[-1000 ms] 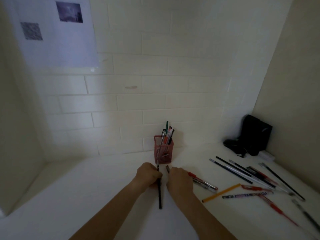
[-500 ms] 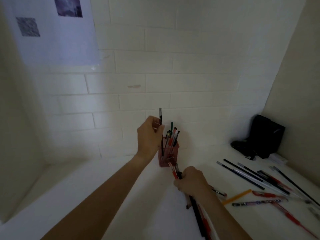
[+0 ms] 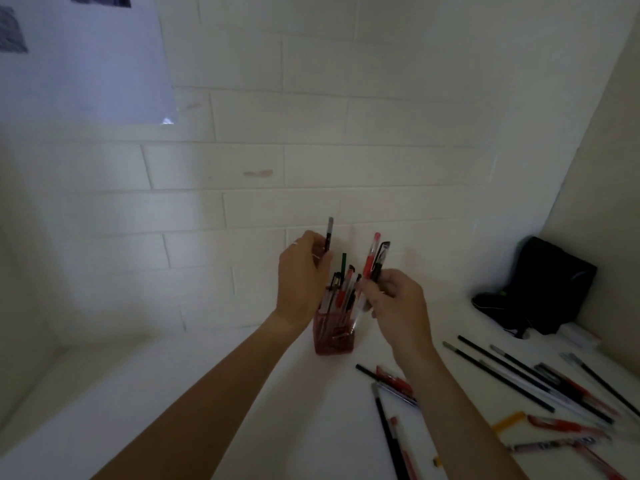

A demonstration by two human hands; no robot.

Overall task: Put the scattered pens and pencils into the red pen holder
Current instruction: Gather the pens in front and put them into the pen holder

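Head camera view, looking down past two bare forearms at a white desk. The left hand (image 3: 303,275) pinches a dark pen (image 3: 328,235) upright, just above and left of the red pen holder (image 3: 334,336). The right hand (image 3: 398,303) is closed around two pens held upright, a red pen (image 3: 372,252) and a black-capped pen (image 3: 381,258), just above and right of the holder; a clear barrel seems to hang below the fingers, though blur makes that uncertain.

The red pen holder stands on the desk (image 3: 173,410) between the two wrists, close to the tiled wall. It already holds a crowded bunch of pens, red, black and one green, standing upright and leaning.

The task looks partly done. The three pens in hand are not yet inside the holder. To the right of the holder, many scattered pens (image 3: 519,379) lie loose on the desk, black, red and one yellow pencil (image 3: 507,420), some overlapping. Farther right of the holder, against the wall, sits a black pouch (image 3: 550,285).
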